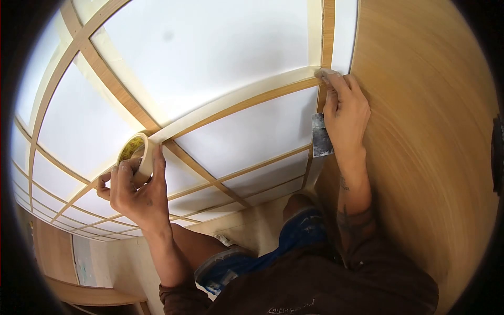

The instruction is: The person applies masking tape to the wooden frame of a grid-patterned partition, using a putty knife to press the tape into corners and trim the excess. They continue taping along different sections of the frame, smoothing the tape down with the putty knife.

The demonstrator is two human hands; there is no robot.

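Observation:
My left hand (134, 189) grips a roll of beige masking tape (135, 152) held up against a white paneled surface. A strip of tape (236, 100) runs taut from the roll up to the right along a wooden strip (247, 104). My right hand (344, 113) presses the far end of that strip with its fingertips at the corner where the slats meet. The same hand also holds a metal putty knife (320, 136) whose blade shows under the palm.
White panels (210, 47) framed by a grid of wooden slats, several edged with tape, fill the view. A wood-grain wall (425, 131) stands at the right. Below are my knees in blue-trimmed shorts (294, 236) and a wooden shelf (89, 294) at lower left.

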